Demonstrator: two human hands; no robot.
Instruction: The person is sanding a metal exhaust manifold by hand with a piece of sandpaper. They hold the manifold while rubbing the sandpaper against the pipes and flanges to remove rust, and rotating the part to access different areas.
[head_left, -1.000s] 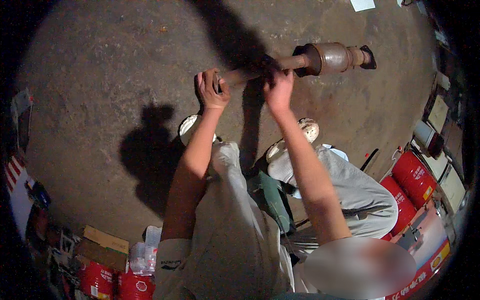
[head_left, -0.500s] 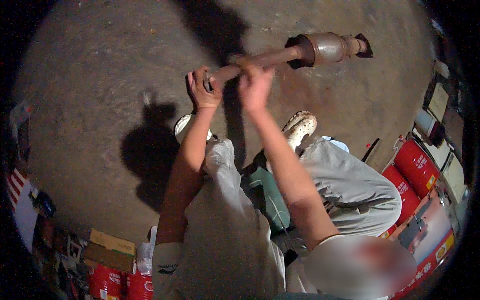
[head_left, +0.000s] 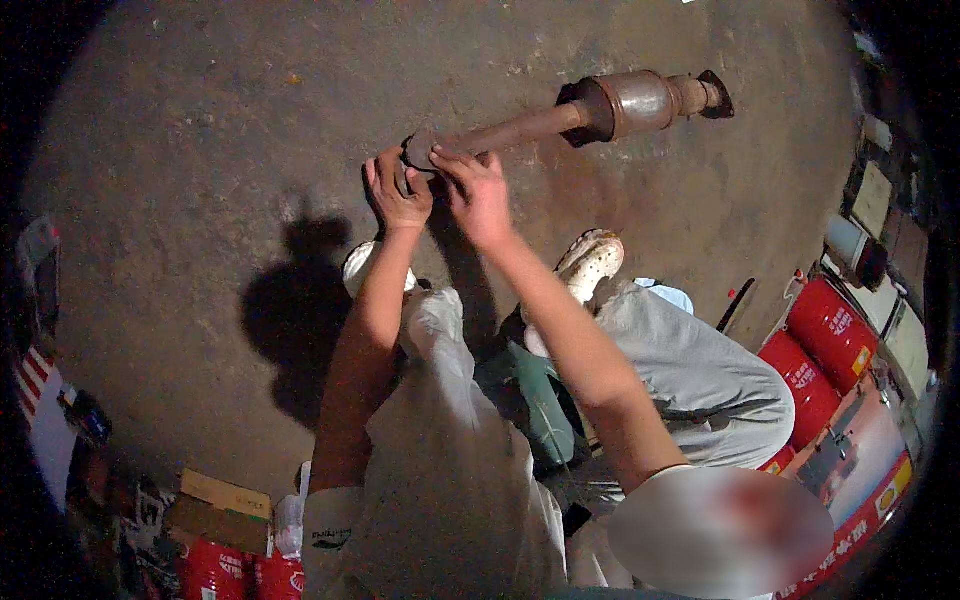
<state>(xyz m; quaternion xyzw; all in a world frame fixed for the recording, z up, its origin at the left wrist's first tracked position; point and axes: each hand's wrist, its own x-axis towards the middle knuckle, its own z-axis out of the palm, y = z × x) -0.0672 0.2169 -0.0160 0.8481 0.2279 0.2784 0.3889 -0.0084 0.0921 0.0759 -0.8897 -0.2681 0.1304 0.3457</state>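
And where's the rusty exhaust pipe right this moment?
In the head view, the rusty exhaust pipe slants across the upper middle, its left end at the left hand and right hand, its bulging canister toward the right.

Pipe [head_left: 520, 133] ahead of shoes [head_left: 590, 262], canister [head_left: 640, 103] toward its right end. Left hand [head_left: 403, 197] at pipe's left end, right hand [head_left: 483, 203] just right. Drums [head_left: 828, 330] far right; box [head_left: 222, 508] rear left.
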